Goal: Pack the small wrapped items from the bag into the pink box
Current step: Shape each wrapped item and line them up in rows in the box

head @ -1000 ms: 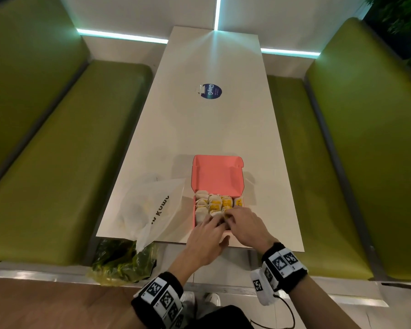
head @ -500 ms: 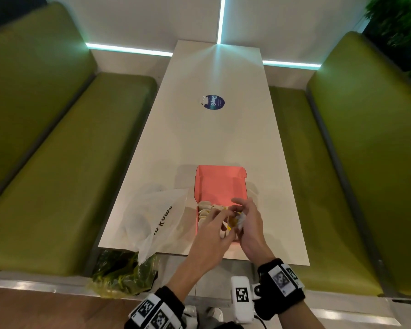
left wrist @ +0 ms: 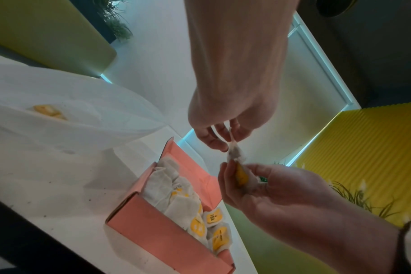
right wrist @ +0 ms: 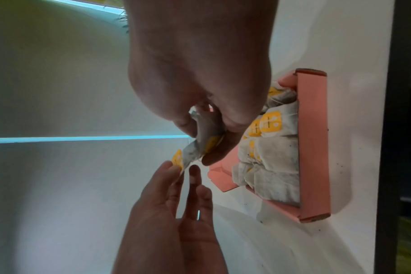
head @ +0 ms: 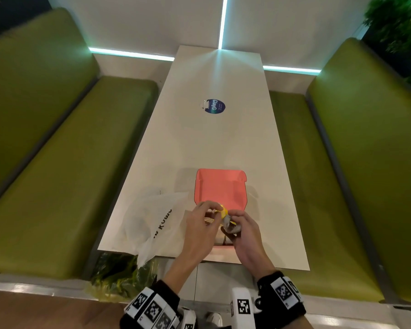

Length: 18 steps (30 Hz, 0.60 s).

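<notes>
The pink box (head: 220,186) stands open at the table's near end, its lid back; several wrapped tea bags (left wrist: 176,200) with yellow tags fill it. Just above its near part, both hands hold one tea bag (head: 227,222) between them. My left hand (head: 212,212) pinches the end with the yellow tag (right wrist: 177,159). My right hand (head: 234,223) grips the grey pouch (right wrist: 205,133). The white plastic bag (head: 152,222) lies left of the box, with a yellow-tagged item (left wrist: 47,110) still showing inside it.
The long white table (head: 211,143) carries a round blue sticker (head: 214,106) further back. Green benches (head: 69,174) run along both sides. A plastic bag of greens (head: 119,279) sits below the table's near left corner.
Both hands rose from the packed box, bringing one tea bag up with them. It now hangs between the two hands above the box.
</notes>
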Each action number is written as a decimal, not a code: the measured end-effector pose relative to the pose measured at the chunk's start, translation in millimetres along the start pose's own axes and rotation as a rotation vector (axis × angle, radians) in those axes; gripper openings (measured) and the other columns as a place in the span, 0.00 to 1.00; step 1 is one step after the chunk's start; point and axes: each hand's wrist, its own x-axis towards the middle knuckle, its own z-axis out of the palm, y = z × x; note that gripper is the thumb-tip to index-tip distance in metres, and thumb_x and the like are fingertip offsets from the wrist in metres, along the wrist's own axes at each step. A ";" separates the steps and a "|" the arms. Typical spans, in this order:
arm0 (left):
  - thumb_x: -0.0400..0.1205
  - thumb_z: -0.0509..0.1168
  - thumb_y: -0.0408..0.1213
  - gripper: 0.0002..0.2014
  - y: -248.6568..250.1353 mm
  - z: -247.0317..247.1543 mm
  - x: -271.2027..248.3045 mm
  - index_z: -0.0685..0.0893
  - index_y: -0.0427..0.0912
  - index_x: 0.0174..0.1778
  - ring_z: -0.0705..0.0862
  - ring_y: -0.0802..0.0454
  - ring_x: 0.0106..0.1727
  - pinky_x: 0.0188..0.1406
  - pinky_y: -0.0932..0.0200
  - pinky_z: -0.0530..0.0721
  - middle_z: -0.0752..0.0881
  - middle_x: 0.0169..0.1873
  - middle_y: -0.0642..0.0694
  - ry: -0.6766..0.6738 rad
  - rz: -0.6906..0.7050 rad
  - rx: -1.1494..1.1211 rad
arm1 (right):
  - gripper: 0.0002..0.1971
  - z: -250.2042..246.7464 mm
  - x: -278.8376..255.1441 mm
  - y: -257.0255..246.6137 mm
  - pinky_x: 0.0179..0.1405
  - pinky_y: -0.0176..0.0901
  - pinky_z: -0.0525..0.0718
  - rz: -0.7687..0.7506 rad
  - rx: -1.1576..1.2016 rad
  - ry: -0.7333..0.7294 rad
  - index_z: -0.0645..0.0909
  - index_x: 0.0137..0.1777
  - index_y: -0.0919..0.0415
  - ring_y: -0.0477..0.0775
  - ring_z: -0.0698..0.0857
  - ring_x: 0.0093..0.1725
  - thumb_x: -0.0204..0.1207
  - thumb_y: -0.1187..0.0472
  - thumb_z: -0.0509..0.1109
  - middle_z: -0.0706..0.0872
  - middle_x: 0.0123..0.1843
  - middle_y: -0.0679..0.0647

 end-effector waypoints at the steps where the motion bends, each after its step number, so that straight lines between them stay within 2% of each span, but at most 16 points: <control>1: 0.80 0.70 0.28 0.11 0.8 -0.8 1.2 0.85 0.52 0.44 0.86 0.58 0.42 0.38 0.62 0.82 0.87 0.44 0.56 0.003 -0.005 -0.017 | 0.11 0.0 0.9 -0.1 0.42 0.44 0.83 0.003 0.026 0.002 0.83 0.48 0.68 0.54 0.83 0.40 0.79 0.76 0.59 0.84 0.42 0.63; 4: 0.81 0.69 0.27 0.13 6.3 -3.5 3.8 0.82 0.54 0.47 0.87 0.56 0.42 0.39 0.62 0.83 0.86 0.42 0.58 0.021 -0.005 -0.063 | 0.11 -2.2 5.2 0.2 0.39 0.41 0.84 0.001 0.082 0.023 0.83 0.48 0.69 0.54 0.84 0.43 0.79 0.77 0.59 0.85 0.45 0.63; 7: 0.81 0.70 0.26 0.14 10.0 -4.0 5.3 0.79 0.52 0.49 0.87 0.57 0.40 0.37 0.62 0.84 0.85 0.41 0.56 0.056 0.002 -0.099 | 0.13 -5.2 7.8 -1.2 0.37 0.40 0.81 -0.006 0.114 0.067 0.82 0.45 0.67 0.53 0.82 0.40 0.81 0.78 0.58 0.84 0.41 0.61; 11: 0.82 0.70 0.29 0.13 9.6 -5.9 9.1 0.77 0.51 0.51 0.87 0.55 0.42 0.39 0.53 0.88 0.85 0.43 0.51 0.100 0.020 -0.089 | 0.12 -10.2 7.8 -5.8 0.29 0.37 0.76 -0.009 0.073 0.094 0.82 0.46 0.66 0.50 0.77 0.34 0.82 0.76 0.57 0.81 0.37 0.58; 13: 0.82 0.70 0.29 0.12 10.6 -8.8 11.0 0.77 0.50 0.51 0.87 0.56 0.42 0.41 0.54 0.88 0.86 0.44 0.50 0.080 0.032 -0.080 | 0.10 -12.5 6.4 -9.3 0.26 0.35 0.74 -0.072 -0.046 0.061 0.83 0.48 0.64 0.48 0.75 0.33 0.82 0.73 0.60 0.80 0.39 0.57; 15: 0.82 0.70 0.29 0.10 10.6 -12.4 13.4 0.78 0.48 0.52 0.88 0.55 0.44 0.42 0.55 0.88 0.88 0.44 0.50 0.034 0.047 -0.076 | 0.09 -12.5 3.6 -15.1 0.27 0.36 0.75 -0.198 -0.250 -0.020 0.86 0.53 0.58 0.47 0.76 0.34 0.81 0.70 0.65 0.80 0.40 0.53; 18: 0.82 0.71 0.28 0.09 9.7 -18.9 16.2 0.81 0.47 0.51 0.89 0.53 0.44 0.40 0.58 0.86 0.89 0.43 0.50 -0.040 0.050 -0.088 | 0.16 -7.8 3.9 -21.8 0.38 0.35 0.81 -0.396 -0.569 -0.180 0.84 0.63 0.46 0.43 0.81 0.40 0.80 0.64 0.71 0.85 0.45 0.49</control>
